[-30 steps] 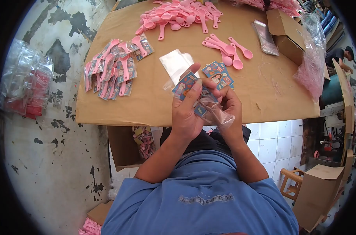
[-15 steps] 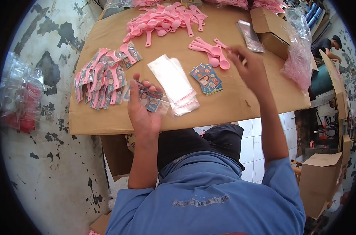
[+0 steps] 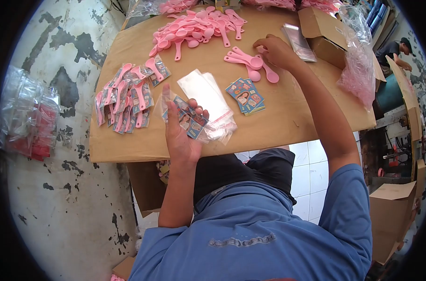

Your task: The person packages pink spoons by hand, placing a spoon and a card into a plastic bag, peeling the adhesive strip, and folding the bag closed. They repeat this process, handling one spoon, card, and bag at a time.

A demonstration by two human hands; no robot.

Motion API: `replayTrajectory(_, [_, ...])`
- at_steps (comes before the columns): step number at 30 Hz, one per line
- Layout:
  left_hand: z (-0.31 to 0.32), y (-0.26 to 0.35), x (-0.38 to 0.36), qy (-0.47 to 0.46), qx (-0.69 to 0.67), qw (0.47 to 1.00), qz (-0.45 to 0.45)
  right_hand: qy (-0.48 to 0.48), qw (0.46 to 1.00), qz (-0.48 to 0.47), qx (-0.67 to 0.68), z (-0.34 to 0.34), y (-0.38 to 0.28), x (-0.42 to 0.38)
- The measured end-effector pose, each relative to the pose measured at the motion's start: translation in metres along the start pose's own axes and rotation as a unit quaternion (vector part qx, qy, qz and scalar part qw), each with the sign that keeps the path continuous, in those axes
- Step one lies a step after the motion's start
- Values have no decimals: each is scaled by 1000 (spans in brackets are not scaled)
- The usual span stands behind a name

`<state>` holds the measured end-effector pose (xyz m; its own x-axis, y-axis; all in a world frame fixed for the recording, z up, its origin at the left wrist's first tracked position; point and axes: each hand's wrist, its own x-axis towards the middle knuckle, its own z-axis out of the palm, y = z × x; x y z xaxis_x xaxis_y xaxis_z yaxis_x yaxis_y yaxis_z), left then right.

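In my left hand (image 3: 182, 138) lies a clear plastic bag with a blue printed card (image 3: 190, 122) inside, held between thumb and fingers. My right hand (image 3: 279, 52) reaches over a small group of pink measuring spoons (image 3: 243, 60), its fingers closed at the handle end of the nearest pink spoon (image 3: 270, 74). That handle is partly hidden by the fingers. A stack of blue printed cards (image 3: 246, 96) lies below this group. Between the cards and my left hand is a stack of flat clear bags (image 3: 206, 100) with white surfaces.
Bagged spoons with cards (image 3: 126, 96) are piled at the table's left. A large heap of loose pink spoons (image 3: 194, 28) lies at the back. A cardboard box (image 3: 323, 35) and a pack of clear bags (image 3: 299, 44) stand back right. Another person (image 3: 396, 54) is at far right.
My left hand has turned and lifted the bagged card slightly, so more of it shows. My right hand has moved left and up, its fingers closing at a spoon's handle.
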<state>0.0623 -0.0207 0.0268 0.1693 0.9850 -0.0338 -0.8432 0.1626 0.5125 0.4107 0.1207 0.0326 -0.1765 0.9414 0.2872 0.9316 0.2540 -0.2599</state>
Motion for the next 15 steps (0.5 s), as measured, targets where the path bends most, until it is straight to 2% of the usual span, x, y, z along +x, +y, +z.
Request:
replayTrajectory(2, [-6,-4,7,-12,-24,1000,10,8,999,-31,8,7,25,4])
replayTrajectory(5, [-17,-6,17,3,-62,997,52,126,989,-31,-70,-29,6,-17])
replayTrajectory(9, [-13,4,20,67,-54,984,156,241,952,50,183,-86,-67,-79])
replayTrajectory(10, [-11,6,22,72,-60,981,168,214,934,77,274,-84,-74,-98])
replayTrajectory(13, [-8,9,27,69,-60,977,191,172,829,147,512,-59,-107,-150])
replayTrajectory(15, [-7,8,25,59,-52,978,195,148,751,187,616,-35,-132,-173])
